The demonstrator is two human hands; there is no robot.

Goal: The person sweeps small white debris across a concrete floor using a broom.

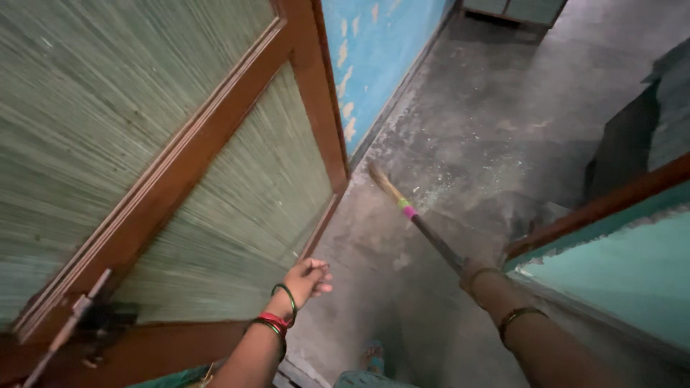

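Observation:
My right hand [476, 270] grips the dark handle of a broom [417, 217] that slants up and left; its straw-coloured head rests on the grey floor near the foot of the door, past a pink and green band on the shaft. My left hand [309, 277], wearing green and red bangles, reaches toward the lower edge of a wooden door [208, 154] with green reed-like panels. Its fingers are loosely curled and hold nothing; whether it touches the door I cannot tell.
A blue peeling wall [374, 43] runs along the left of the dusty concrete floor [489, 122]. A teal wall with a brown wooden frame [611, 208] stands to the right. A metal latch [68, 327] hangs on the door at lower left.

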